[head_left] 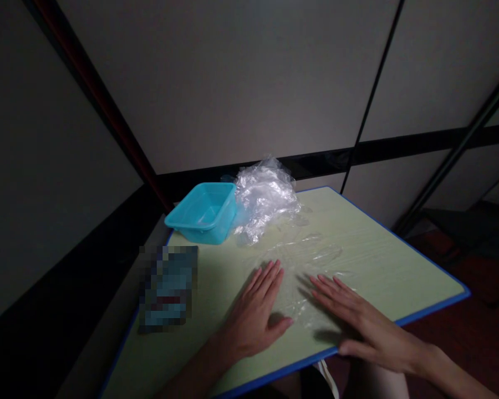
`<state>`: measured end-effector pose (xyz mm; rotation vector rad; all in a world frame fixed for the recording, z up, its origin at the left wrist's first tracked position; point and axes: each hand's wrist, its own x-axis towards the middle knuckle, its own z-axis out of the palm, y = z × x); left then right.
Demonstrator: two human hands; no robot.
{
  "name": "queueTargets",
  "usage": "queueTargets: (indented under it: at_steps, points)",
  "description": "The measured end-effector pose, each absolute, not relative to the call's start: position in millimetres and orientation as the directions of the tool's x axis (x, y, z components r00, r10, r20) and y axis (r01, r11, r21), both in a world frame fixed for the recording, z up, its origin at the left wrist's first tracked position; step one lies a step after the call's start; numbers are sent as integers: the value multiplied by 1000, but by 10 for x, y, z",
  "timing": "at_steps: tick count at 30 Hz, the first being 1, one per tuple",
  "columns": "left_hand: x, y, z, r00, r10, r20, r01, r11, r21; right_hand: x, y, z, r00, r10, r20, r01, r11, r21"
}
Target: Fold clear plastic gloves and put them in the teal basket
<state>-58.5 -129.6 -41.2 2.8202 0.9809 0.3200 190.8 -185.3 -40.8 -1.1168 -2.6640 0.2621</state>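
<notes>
A thin, see-through plastic glove [301, 271], with finger-like shapes at its far end, lies spread on the table in front of me. My left hand [253, 316] rests flat at its left edge, fingers stretched forward and thumb out over the plastic. Over its right side is my right hand [363, 318], fingers straight and thumb apart; its shadow falls on the tabletop, so it seems slightly raised. Neither hand grips anything. Beyond the glove sits a crumpled heap of clear plastic [266, 197], whose separate pieces I cannot make out.
A turquoise plastic basin [220, 227] stands at the back left, touching the heap. Nearer me on the left lies a flat item [170, 288], blurred out by pixels. The pale table [378, 244] has a blue edge, and panelled doors [241, 83] rise right behind it.
</notes>
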Motion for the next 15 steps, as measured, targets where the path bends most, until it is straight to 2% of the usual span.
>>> queueTargets:
  at_steps: [3,6,11,15]
  points:
    - [-601,-1303,-341,837,534,118,500,-835,230,2005,-1973,-417,-745,652,139,621,755,-210]
    - [-613,-1341,-301,876,479,54,451,-853,262,2000,-2034,-432,-745,640,186,610,767,-198]
    - [-612,-1541,-269,875,484,0,463,-835,297,1873,-2085,-179,-702,674,230,617,737,-277]
    - [-605,-1674,-171,835,549,39,504,-791,348,1835,-2109,214,-645,718,262,618,692,-374]
